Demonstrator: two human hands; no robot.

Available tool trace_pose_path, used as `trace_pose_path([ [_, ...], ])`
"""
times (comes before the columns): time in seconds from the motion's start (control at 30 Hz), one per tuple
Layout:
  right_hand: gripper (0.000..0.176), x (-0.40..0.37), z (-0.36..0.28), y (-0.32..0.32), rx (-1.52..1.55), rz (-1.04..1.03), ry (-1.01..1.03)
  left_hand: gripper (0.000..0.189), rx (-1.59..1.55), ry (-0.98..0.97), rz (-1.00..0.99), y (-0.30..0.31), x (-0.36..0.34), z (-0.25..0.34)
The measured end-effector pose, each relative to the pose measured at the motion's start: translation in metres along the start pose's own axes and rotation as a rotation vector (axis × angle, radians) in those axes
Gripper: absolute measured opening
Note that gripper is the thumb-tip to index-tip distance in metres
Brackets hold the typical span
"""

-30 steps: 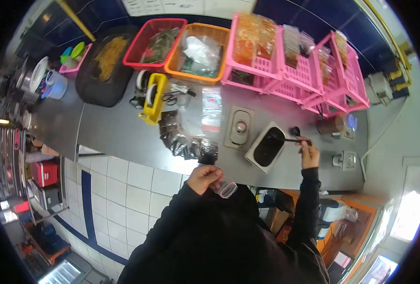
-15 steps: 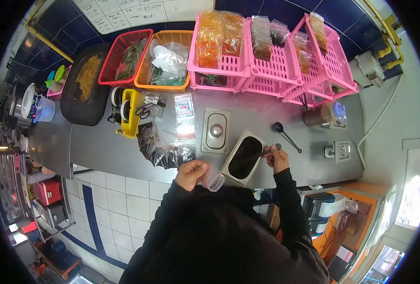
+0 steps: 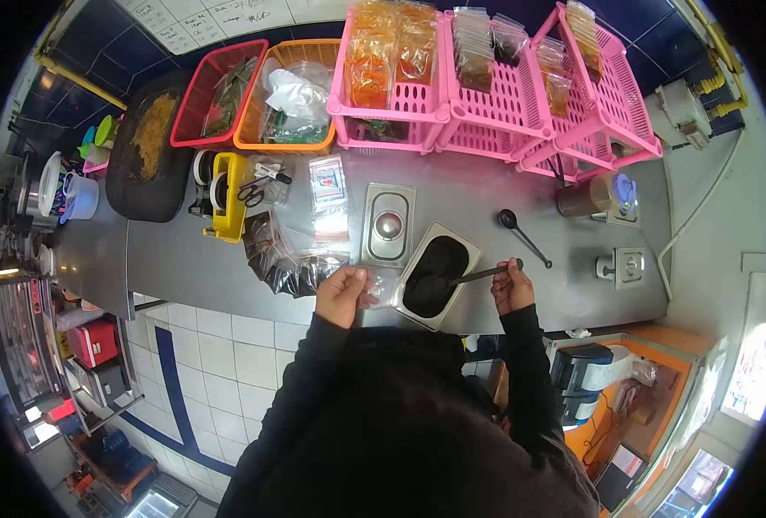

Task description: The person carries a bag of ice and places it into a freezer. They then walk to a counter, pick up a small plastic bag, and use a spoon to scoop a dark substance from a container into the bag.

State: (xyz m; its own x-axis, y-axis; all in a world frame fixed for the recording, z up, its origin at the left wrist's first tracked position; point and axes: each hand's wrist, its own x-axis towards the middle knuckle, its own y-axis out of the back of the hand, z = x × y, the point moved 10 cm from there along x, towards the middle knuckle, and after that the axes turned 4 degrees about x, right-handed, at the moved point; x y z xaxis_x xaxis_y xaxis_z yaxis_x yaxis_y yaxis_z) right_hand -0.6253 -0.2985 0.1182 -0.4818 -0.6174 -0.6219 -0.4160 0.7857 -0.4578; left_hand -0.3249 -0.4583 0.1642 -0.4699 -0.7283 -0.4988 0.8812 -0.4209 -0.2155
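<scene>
My left hand (image 3: 341,296) pinches a small clear plastic bag (image 3: 384,288) beside the left edge of a steel container (image 3: 459,292). Dark, nearly black contents (image 3: 439,257) fill much of that container. My right hand (image 3: 512,289) grips the handle end of a black spoon (image 3: 479,275), whose bowl lies low in the dark contents and blends with them. A second black spoon (image 3: 525,237) rests on the steel counter, up from my right hand. Left of the container lies a steel lid (image 3: 389,204) with a round knob.
Dark-filled bags (image 3: 307,274) lie left of my left hand, below a packet of clear bags (image 3: 328,186). A yellow tape dispenser (image 3: 227,197) and scissors (image 3: 252,192) are farther left. Pink racks (image 3: 495,129), an orange basket (image 3: 284,141) and a red basket (image 3: 219,138) line the back.
My left hand has brought the plastic bag closer to the container's left side. My right hand has shifted slightly right and down, and more of the spoon's handle now shows.
</scene>
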Motion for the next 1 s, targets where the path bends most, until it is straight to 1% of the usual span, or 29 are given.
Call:
trace_pose_path([
  [0.03,0.029,-0.001,-0.001,0.0,0.038,-0.008,0.003,0.023,0.03,-0.06,0.044,0.0,0.002,0.003],
  [0.07,0.029,-0.003,-0.001,0.002,0.04,-0.007,0.003,0.023,0.031,-0.059,0.043,-0.009,0.003,0.004],
  [0.13,0.029,-0.006,-0.006,0.004,0.078,-0.013,0.06,0.02,0.112,-0.199,0.147,-0.016,-0.001,0.024],
  [0.17,0.029,-0.008,-0.007,0.003,0.083,-0.012,0.061,0.019,0.212,-0.277,0.156,-0.02,-0.001,0.029],
  [0.2,0.029,-0.011,-0.01,0.004,0.085,0.012,0.082,0.019,0.215,-0.279,0.152,-0.025,0.001,0.025],
  [0.27,0.029,-0.015,-0.014,0.003,0.091,0.036,0.107,0.018,0.126,-0.301,0.146,-0.034,0.004,0.022],
  [0.3,0.029,-0.017,-0.016,0.002,0.093,0.03,0.121,0.018,0.251,-0.318,0.147,-0.034,0.007,0.019],
  [0.33,0.029,-0.019,-0.017,0.0,0.094,0.025,0.134,0.018,0.253,-0.319,0.144,-0.034,0.008,0.014],
  [0.4,0.029,-0.022,-0.017,-0.001,0.107,0.024,0.142,0.019,0.399,-0.365,0.141,-0.046,0.004,0.027],
  [0.43,0.03,-0.024,-0.018,-0.002,0.117,0.02,0.148,0.019,0.4,-0.368,0.139,-0.05,0.002,0.032],
  [0.5,0.03,-0.03,-0.022,-0.005,0.094,0.042,0.177,0.024,0.313,-0.31,0.104,-0.057,0.0,0.032],
  [0.53,0.03,-0.034,-0.025,-0.006,0.07,0.066,0.202,0.024,0.314,-0.312,0.103,-0.056,0.003,0.027],
  [0.57,0.03,-0.039,-0.027,-0.01,0.07,0.065,0.203,0.025,0.253,-0.29,0.052,-0.057,0.009,0.014],
  [0.6,0.031,-0.047,-0.035,-0.013,0.012,0.102,0.263,0.026,0.192,-0.267,0.001,-0.061,0.011,0.01],
  [0.63,0.031,-0.056,-0.044,-0.017,-0.048,0.138,0.323,0.026,0.191,-0.269,0.002,-0.06,0.011,0.009],
  [0.67,0.031,-0.064,-0.048,-0.024,-0.049,0.136,0.323,0.027,0.039,-0.091,-0.055,-0.064,0.011,-0.001],
  [0.7,0.032,-0.077,-0.062,-0.036,-0.161,0.127,0.408,0.028,-0.113,0.088,-0.11,-0.07,0.01,-0.014],
  [0.73,0.033,-0.092,-0.075,-0.05,-0.274,0.117,0.492,0.028,-0.115,0.088,-0.107,-0.069,0.01,-0.014],
  [0.77,0.032,-0.11,-0.088,-0.068,-0.37,0.117,0.598,0.028,-0.236,0.197,-0.159,-0.075,0.009,-0.024],
  [0.8,0.032,-0.123,-0.092,-0.079,-0.372,0.112,0.597,0.029,-0.356,0.304,-0.21,-0.082,0.005,-0.032],
  [0.83,0.03,-0.141,-0.102,-0.098,-0.534,0.095,0.703,0.034,-0.385,0.306,-0.27,-0.089,0.002,-0.026],
  [0.87,0.029,-0.161,-0.111,-0.119,-0.698,0.076,0.809,0.034,-0.388,0.302,-0.267,-0.09,0.0,-0.024],
  [0.9,0.022,-0.175,-0.115,-0.138,-0.826,0.044,0.8,0.04,-0.466,0.333,-0.338,-0.099,-0.003,-0.022],
  [0.93,0.022,-0.182,-0.118,-0.143,-0.828,0.038,0.805,0.047,-0.544,0.363,-0.411,-0.108,-0.007,-0.02],
  [1.0,0.014,-0.203,-0.116,-0.175,-1.026,-0.159,0.984,0.048,-0.593,0.37,-0.434,-0.112,-0.008,-0.017],
])
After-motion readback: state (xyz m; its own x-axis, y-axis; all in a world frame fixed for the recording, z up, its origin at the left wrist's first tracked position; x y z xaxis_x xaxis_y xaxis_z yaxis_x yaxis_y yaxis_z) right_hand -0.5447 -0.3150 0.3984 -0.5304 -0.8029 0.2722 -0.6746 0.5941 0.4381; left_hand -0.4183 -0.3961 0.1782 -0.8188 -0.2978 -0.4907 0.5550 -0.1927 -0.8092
